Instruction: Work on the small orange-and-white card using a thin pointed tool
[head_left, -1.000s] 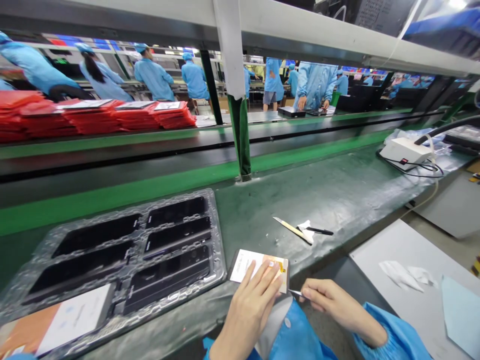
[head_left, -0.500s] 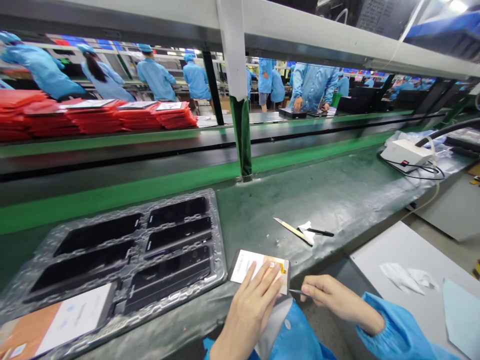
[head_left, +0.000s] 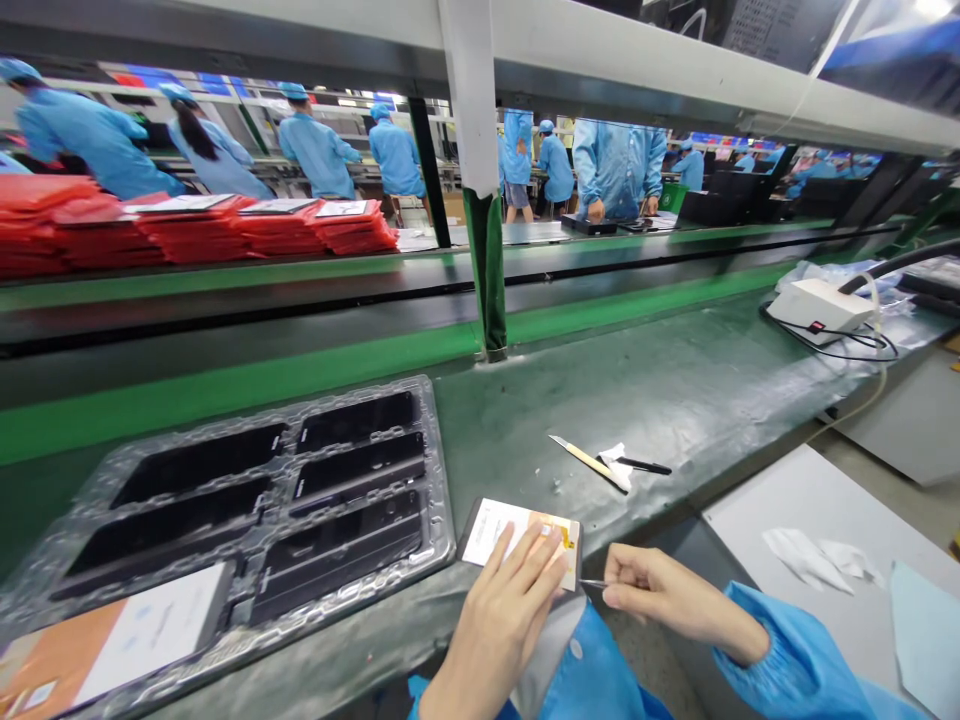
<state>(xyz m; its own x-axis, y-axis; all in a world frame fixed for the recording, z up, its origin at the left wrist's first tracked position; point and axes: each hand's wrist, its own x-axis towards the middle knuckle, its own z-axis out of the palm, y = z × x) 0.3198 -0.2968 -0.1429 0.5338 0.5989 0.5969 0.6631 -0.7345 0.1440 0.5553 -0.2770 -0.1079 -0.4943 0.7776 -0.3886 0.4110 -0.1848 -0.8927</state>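
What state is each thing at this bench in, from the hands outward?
White-and-orange panel: printed face up, partly covered
Left hand: laid over the panel
Thin tool: tip by the panel's edge, contact unclear
Right hand: closed on the thin tool
Plastic tray: loaded
Yellow-handled knife: lying, blade bare
White tissue: crumpled
Red bags: stacked

Facing co-worker (head_left: 619, 165) has shifted left

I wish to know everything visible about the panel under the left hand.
The panel is thin and rectangular, dark-edged, its face white and orange with small print and a golden patch. It lies flat at the edge of the bench, right of the clear tray. The left hand rests on it; the right hand holds a thin tool near its right corner, contact unclear.
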